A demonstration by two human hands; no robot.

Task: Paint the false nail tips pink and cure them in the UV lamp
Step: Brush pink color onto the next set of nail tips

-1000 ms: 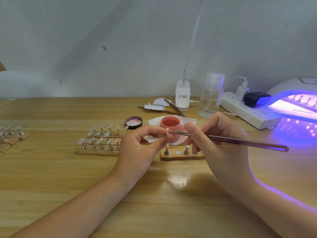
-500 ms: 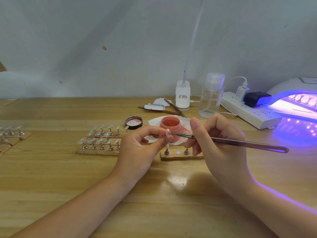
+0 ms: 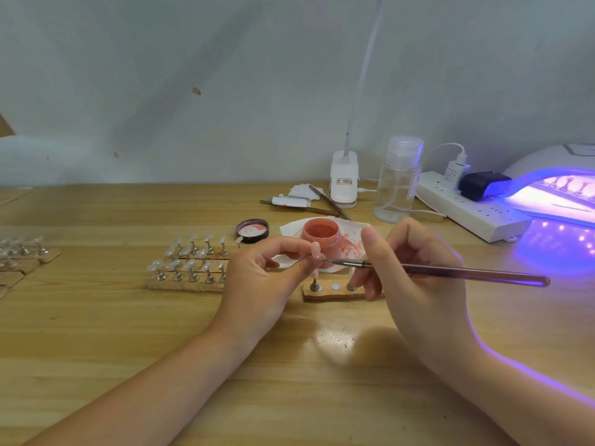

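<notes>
The left hand pinches a pink nail tip between thumb and forefinger, just in front of the open pink gel pot. The right hand grips a brush (bristle end touching the tip). The UV lamp glows at far right.

Both forearms enter from the bottom of the frame and converge toward its middle. The left hand comes in from the lower left, its back facing up, thumb and forefinger curled together in a pinching grip at their tips, the other fingers folded beneath. The right hand comes in from the lower right, palm turned leftward, its thumb raised and pointing up, its fingers curled in a pen-like grip. The fingertips of the two hands lie close, just apart.
</notes>
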